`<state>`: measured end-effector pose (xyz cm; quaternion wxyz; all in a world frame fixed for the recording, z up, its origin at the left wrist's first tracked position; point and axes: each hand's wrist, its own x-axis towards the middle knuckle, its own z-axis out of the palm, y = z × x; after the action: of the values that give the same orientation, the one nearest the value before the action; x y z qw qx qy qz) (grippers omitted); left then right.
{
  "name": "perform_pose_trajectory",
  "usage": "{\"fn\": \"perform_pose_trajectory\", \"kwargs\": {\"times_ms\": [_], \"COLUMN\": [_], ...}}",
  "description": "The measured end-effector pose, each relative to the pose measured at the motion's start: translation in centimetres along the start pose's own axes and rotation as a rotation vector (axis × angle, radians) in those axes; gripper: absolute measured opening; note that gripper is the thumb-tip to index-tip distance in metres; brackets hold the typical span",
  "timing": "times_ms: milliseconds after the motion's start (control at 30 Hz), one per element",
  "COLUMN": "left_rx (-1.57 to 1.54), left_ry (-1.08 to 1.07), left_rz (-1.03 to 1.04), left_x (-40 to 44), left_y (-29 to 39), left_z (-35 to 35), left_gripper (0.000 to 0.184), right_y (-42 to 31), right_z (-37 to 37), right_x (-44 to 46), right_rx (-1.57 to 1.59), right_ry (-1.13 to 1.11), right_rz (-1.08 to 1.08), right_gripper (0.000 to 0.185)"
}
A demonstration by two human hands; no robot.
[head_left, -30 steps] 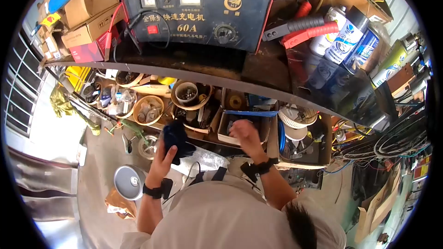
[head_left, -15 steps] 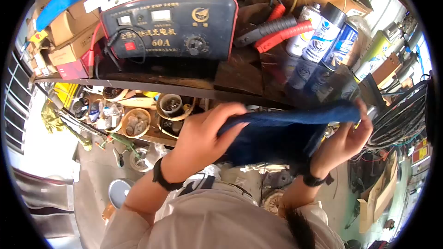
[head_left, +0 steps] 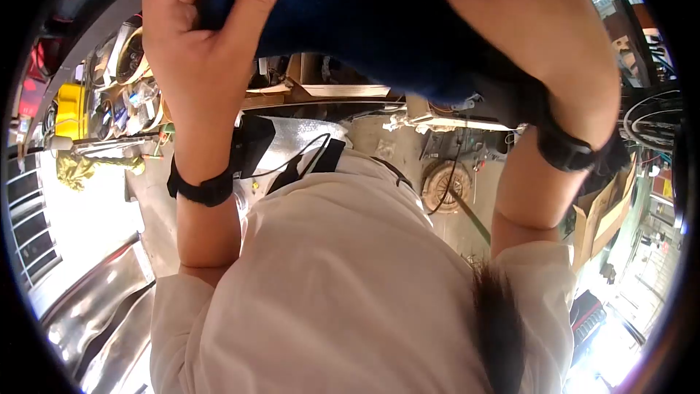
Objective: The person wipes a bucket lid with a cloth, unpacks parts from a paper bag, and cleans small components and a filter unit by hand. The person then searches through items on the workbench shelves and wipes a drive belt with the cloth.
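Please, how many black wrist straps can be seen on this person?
2: one black wrist strap around the left wrist, another strap around the right wrist.

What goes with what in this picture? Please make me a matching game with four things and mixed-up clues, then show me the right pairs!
Things:
1. cloth
2. shirt
3. cardboard box
4. left wristband

Clues:
A. pale, in the lower middle of the picture
B. black, strapped on above the shirt sleeve
C. light brown, over at the right side
D. dark blue, held in the left hand at the top

Right pairs: 1-D, 2-A, 3-C, 4-B
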<state>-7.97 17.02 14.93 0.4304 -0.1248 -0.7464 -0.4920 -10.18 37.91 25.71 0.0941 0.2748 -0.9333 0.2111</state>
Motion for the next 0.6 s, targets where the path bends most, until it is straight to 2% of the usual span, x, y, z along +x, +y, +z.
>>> {"fn": "perform_pose_trajectory", "kwargs": {"times_ms": [100, 167, 333, 433, 467, 500, 533, 567, 600], "left_rx": [0.083, 0.079, -0.146, -0.186, -0.13, -0.071, -0.007, -0.013, -0.042], "left_ry": [-0.242, -0.257, -0.336, -0.394, -0.395, -0.397, -0.398, -0.315, -0.303], "left_rz": [-0.008, 0.003, 0.108, -0.085, -0.039, 0.0, 0.037, -0.096, -0.269], "left_x": [-0.7, -1.3, -0.3, -1.6, -1.8, -1.9, -2.2, -2.7, -3.2], "left_y": [0.8, 1.6, 1.1, 1.0, 0.4, -0.3, -0.9, -1.6, -1.6], "left_z": [0.4, 1.7, 3.4, 1.8, 0.6, -0.8, -2.2, -3.6, -5.2], "left_gripper": [0.033, 0.044, 0.035, 0.039, 0.04, 0.04, 0.04, 0.031, 0.033], "right_y": [-1.1, -0.8, 0.7, 1.4, 1.7, 1.3, 1.1, 0.7, 0.4], "right_z": [-1.6, -1.5, -0.6, 0.5, 1.2, 2.1, 3.3, 5.0, 6.7], "right_x": [0.0, -0.4, -0.8, -0.7, -0.5, -0.9, -0.6, 0.0, 0.6], "right_rx": [0.095, 0.09, 0.017, -0.077, -0.127, -0.071, -0.094, -0.178, -0.28], "right_ry": [-0.043, -0.002, 0.188, 0.359, 0.423, 0.442, 0.506, 0.612, 0.731], "right_rz": [0.102, 0.131, 0.23, 0.312, 0.378, 0.163, 0.085, 0.013, -0.054], "right_gripper": [0.043, 0.043, 0.042, 0.043, 0.043, 0.042, 0.04, 0.039, 0.037]}}
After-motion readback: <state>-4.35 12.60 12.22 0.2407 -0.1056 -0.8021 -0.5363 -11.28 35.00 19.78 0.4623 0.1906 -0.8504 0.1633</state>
